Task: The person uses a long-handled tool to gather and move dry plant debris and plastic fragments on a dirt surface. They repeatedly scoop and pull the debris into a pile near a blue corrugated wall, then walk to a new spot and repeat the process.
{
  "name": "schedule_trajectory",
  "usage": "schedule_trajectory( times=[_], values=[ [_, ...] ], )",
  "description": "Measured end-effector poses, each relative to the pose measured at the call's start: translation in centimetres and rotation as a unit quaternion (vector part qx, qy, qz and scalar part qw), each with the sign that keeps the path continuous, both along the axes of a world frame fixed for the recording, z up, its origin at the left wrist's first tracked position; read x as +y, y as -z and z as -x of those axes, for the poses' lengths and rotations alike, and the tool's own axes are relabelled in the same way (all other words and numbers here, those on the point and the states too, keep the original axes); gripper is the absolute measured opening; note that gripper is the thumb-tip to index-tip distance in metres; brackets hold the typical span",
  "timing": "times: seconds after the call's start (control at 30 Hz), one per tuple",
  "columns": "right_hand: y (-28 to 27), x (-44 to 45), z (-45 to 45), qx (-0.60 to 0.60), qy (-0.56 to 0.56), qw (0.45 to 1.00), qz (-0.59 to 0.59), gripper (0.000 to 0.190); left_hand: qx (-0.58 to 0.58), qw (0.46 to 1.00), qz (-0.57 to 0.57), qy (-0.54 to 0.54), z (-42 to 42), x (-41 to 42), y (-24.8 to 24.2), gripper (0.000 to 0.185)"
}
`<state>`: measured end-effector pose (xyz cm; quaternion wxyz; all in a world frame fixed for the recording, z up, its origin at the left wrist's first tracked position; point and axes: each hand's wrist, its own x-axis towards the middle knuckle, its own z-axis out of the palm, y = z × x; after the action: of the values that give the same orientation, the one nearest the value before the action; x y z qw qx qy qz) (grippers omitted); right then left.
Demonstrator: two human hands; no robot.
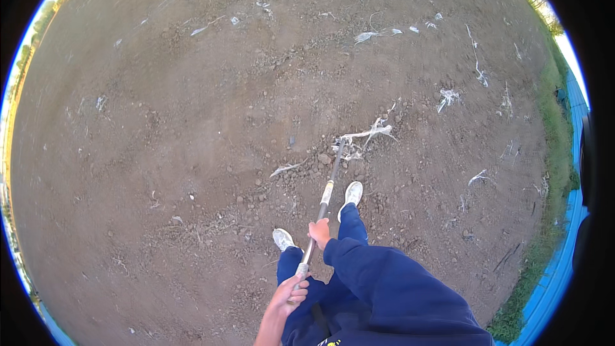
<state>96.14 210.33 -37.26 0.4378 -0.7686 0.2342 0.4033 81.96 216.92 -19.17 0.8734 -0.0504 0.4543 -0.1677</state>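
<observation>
My right hand is wrapped around the middle of a long metal pole of a hand tool, with pale wrapping at two places. Lower down, my left hand grips the same pole near its end. The pole slants away from me to the bare soil. Its far tip sits among torn, whitish plastic film and clods, so the kind of tool head cannot be made out. A narrow strip of film lies left of the pole.
My shoes, left and right, stand on loose soil either side of the pole. More film scraps are strewn over the field. Along the right runs a grass strip beside a blue barrier.
</observation>
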Motion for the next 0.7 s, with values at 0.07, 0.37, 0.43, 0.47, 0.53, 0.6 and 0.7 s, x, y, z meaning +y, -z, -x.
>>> schedule_trajectory(
  times=[0.07,0.37,0.43,0.47,0.53,0.6,0.7],
  values=[
    [-0.8,2.1,4.1,0.038,0.037,0.998,-0.028,0.030,0.020,0.996,-0.065,0.063,3.6,2.7,-1.5,0.029],
    [-8.8,8.7,18.2,0.290,0.161,0.904,-0.269,0.013,0.153,0.915,-0.306,0.215,14.6,5.3,-10.6,0.018],
    [-9.1,9.5,21.4,0.358,0.195,0.850,-0.335,0.016,0.178,0.848,-0.395,0.305,17.4,4.6,-11.5,0.021],
    [-9.4,9.9,22.9,0.393,0.187,0.825,-0.361,0.016,0.189,0.830,-0.421,0.313,20.4,4.0,-11.0,0.024],
    [-11.2,11.0,24.8,0.435,0.154,0.809,-0.363,0.016,0.202,0.759,-0.500,0.366,21.9,3.5,-12.4,0.029],
    [-13.7,11.8,26.3,0.463,0.132,0.807,-0.343,0.015,0.196,0.632,-0.599,0.450,21.3,2.7,-16.8,0.037],
    [-15.9,11.8,27.5,0.519,0.069,0.762,-0.381,0.016,0.278,0.633,-0.580,0.429,20.7,0.0,-19.7,0.038]
  ],
)
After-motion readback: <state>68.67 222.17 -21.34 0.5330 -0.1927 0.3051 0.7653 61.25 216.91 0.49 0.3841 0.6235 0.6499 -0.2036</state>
